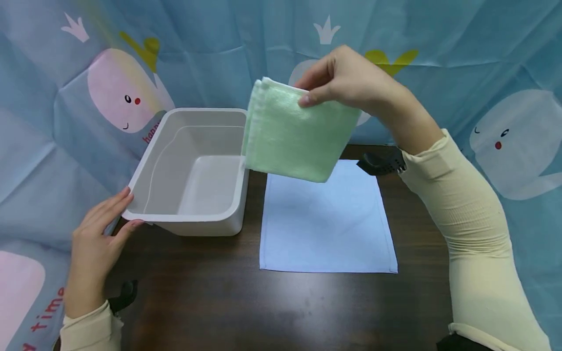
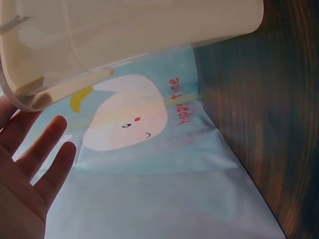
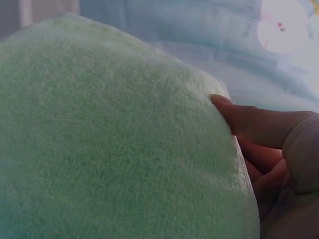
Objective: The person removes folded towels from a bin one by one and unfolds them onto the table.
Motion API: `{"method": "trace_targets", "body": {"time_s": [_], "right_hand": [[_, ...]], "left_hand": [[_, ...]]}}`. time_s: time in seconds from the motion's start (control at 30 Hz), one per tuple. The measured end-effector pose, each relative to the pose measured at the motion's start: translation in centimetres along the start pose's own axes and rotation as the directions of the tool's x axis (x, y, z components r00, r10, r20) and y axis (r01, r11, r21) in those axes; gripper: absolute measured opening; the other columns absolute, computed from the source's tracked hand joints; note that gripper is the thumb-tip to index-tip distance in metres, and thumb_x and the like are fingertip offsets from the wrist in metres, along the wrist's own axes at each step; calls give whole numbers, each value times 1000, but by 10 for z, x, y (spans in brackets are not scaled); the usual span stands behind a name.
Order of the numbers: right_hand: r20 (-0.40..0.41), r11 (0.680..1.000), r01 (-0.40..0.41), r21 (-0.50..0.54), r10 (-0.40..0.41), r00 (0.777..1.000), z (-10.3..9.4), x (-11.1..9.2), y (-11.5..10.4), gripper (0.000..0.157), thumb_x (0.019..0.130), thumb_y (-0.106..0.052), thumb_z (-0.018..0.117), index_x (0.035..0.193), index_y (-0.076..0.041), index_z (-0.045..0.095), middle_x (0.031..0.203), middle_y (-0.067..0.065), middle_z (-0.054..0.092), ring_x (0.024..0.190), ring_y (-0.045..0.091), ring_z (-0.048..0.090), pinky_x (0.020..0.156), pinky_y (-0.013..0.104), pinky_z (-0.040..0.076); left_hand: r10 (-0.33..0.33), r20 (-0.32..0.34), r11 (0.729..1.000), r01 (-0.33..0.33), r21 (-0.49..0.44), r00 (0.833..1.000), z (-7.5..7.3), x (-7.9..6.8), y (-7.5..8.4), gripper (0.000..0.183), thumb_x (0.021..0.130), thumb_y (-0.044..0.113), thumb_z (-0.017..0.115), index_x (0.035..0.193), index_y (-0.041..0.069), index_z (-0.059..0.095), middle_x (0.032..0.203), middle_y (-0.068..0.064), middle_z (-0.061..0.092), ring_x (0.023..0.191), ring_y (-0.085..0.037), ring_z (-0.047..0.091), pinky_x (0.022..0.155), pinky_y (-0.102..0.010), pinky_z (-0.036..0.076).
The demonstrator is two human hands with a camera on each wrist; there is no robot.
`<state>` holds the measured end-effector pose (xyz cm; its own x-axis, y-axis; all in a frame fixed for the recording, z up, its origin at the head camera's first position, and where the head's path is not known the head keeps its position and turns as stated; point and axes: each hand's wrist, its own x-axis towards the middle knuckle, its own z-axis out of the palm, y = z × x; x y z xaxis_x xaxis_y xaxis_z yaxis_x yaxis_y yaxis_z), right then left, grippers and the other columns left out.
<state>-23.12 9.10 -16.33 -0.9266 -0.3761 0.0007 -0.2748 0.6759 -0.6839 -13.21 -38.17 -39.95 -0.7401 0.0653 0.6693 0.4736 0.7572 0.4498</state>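
Left hand (image 1: pixel 97 238) was at the near-left corner of the bin (image 1: pixel 184 218), fingers straight, fingertips touching its left edge, thumb out toward its near side. Left wrist view showed at least two fingers spread and apart from the bin. Left wrist (image 1: pixel 83 298) sat nearer the person than the bin, cream left sleeve (image 1: pixel 90 330) below it. Right hand (image 1: pixel 351 80) was up, right of the bin, thumb opposed to bent fingers in a pinch, right wrist (image 1: pixel 412 126) angled down. Right arm (image 1: pixel 470 214) bent, well right of the bin, cream-sleeved.
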Motion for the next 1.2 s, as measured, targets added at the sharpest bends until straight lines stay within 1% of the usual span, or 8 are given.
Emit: {"method": "trace_targets", "body": {"time_s": [0.23, 0.4, 0.6, 0.7, 0.8, 1.0, 1.1, 1.2], "right_hand": [[31, 993, -78, -90, 81, 996, 9, -28, 51, 26, 78, -35, 76, 102, -26, 74, 91, -11, 74, 85, 9, 65, 72, 23, 51], [36, 986, -137, -95, 141, 989, 16, -47, 76, 26, 78, -37, 75, 102, -27, 74, 93, -8, 74, 86, 11, 64, 73, 27, 50], [59, 987, -149, -63, 153, 986, 27, -63, 97, 22, 81, -31, 74, 102, -26, 74, 94, -4, 75, 85, 12, 66, 73, 30, 52], [68, 989, -136, -53, 140, 988, 34, -70, 104, 21, 82, -29, 73, 103, -24, 74, 97, -2, 75, 85, 11, 66, 72, 30, 52], [82, 993, -106, -48, 109, 991, 42, -76, 110, 20, 83, -29, 72, 102, -23, 74, 98, -2, 75, 84, 10, 66, 70, 29, 51], [141, 999, -17, -41, 23, 990, 59, -81, 123, 17, 82, -27, 73, 99, -27, 74, 94, -5, 74, 78, 9, 63, 65, 25, 49], [186, 1000, 3, -21, 1, 983, 67, -84, 126, 17, 81, -27, 73, 98, -27, 74, 91, -5, 74, 76, 9, 62, 64, 23, 48], [223, 1000, 11, -6, -9, 975, 73, -88, 124, 17, 81, -27, 74, 98, -28, 74, 87, -6, 73, 74, 9, 60, 62, 22, 46]], "left_hand": [[57, 29, 998, -58, 22, 998, -10, 8, 9, 64, 74, 55, 68, 119, 11, 66, 128, -11, 63, 129, -5, 49, 110, -9, 28], [101, 56, 994, -103, 35, 993, -11, 24, 29, 69, 72, 59, 66, 122, 13, 65, 128, -13, 62, 130, -11, 50, 110, -8, 27], [271, 99, 963, -270, -27, 957, 9, 47, 69, 71, 78, 62, 59, 125, 8, 62, 126, -15, 63, 126, -25, 53, 112, -12, 28], [350, 138, 936, -344, -69, 926, 24, 54, 91, 70, 81, 60, 57, 127, 8, 60, 128, -13, 63, 126, -25, 53, 113, -13, 27], [440, 156, 897, -423, -131, 884, 38, 59, 116, 65, 84, 56, 57, 129, 8, 59, 129, -11, 62, 125, -27, 54, 114, -16, 29], [620, 150, 776, -574, -260, 770, 65, 60, 164, 56, 89, 44, 59, 130, 6, 57, 130, -11, 62, 124, -27, 54, 112, -24, 34], [677, 136, 723, -619, -306, 723, 77, 56, 178, 56, 87, 39, 65, 129, 5, 57, 128, -11, 63, 121, -27, 56, 108, -28, 39], [702, 140, 699, -639, -322, 698, 86, 52, 183, 57, 83, 37, 70, 130, 6, 57, 127, -9, 64, 118, -27, 58, 102, -32, 44]]}}
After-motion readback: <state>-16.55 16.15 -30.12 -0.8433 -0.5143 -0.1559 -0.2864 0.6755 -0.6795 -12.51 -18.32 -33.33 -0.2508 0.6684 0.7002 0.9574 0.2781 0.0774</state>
